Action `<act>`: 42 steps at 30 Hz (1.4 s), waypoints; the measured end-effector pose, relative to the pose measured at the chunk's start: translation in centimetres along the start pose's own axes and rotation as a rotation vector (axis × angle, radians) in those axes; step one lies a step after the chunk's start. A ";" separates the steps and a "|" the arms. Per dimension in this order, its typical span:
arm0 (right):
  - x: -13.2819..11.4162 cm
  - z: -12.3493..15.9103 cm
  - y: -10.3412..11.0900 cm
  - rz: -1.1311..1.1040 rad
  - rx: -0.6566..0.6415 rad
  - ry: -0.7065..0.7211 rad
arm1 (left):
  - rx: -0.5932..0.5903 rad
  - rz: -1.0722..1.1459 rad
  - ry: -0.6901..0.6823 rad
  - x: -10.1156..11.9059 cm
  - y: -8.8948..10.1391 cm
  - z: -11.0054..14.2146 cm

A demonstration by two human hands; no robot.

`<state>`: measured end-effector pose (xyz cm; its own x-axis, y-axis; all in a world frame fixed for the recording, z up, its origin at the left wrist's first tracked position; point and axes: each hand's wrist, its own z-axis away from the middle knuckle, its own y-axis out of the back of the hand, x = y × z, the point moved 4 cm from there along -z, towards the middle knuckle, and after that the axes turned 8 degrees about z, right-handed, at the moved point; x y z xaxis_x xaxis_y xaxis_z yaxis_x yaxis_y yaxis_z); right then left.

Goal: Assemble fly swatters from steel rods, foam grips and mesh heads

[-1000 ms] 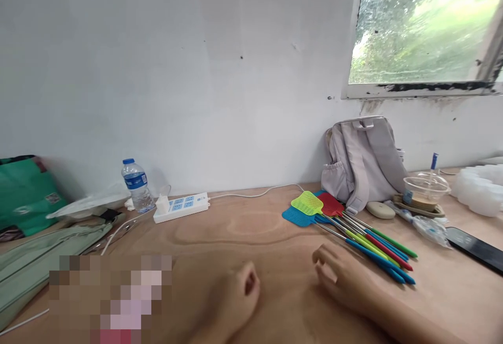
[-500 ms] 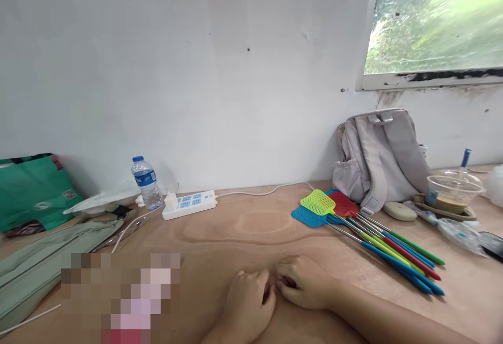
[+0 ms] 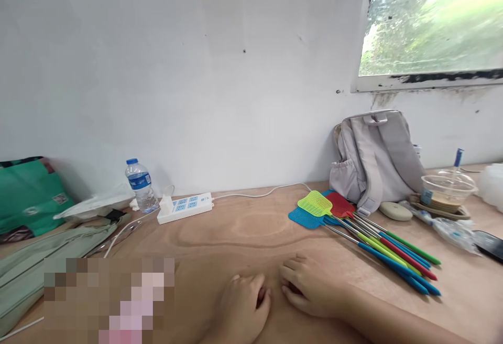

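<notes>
Both hands rest side by side on the wooden table (image 3: 251,228) near its front edge. My left hand (image 3: 241,307) lies loosely curled, fingers bent inward, holding nothing I can see. My right hand (image 3: 310,289) lies palm down just to its right, fingers bent and close together, almost touching the left hand. A bundle of fly swatters (image 3: 353,228) with green, red and blue heads and coloured handles lies on the table to the right of my right hand, apart from it.
A grey backpack (image 3: 373,158) leans on the wall at the right, with a clear plastic bowl (image 3: 446,189) and a dark phone (image 3: 489,242) beyond. A white power strip (image 3: 184,206) and water bottle (image 3: 139,185) sit at the back left, beside green bags (image 3: 27,197).
My right hand moved left from near the swatter handles to lie beside my left hand. The view shifted slightly left and back.
</notes>
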<state>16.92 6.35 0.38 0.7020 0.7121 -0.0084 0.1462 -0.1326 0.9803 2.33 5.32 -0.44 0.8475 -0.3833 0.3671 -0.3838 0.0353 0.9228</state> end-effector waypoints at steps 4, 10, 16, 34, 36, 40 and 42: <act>3.2 2.5 0.7 0.106 0.040 -0.210 | -0.015 -0.005 0.018 0.2 0.2 0.0; 11.7 7.6 2.6 0.221 0.148 -0.535 | -0.046 0.004 0.072 0.6 0.4 -0.1; 15.4 8.9 1.1 0.161 0.119 -0.599 | -0.015 0.009 0.041 0.6 0.3 0.0; 1.8 3.3 -2.5 -1.651 0.466 -0.658 | 0.060 0.815 -0.222 2.0 -0.5 1.3; -0.1 2.1 -3.2 -1.787 0.495 -0.616 | 0.076 0.630 -0.252 2.3 -0.4 1.7; -0.6 0.4 -2.9 -1.854 0.572 -0.587 | 0.125 0.285 -0.252 2.5 0.3 1.5; 0.0 -0.2 -3.0 -1.877 0.599 -0.589 | 0.167 0.195 -0.229 2.1 0.5 1.1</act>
<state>16.37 6.89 -2.51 -0.4714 -0.0265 -0.8815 0.8770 0.0913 -0.4717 3.55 3.53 0.72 0.6553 -0.5819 0.4816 -0.6012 -0.0158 0.7989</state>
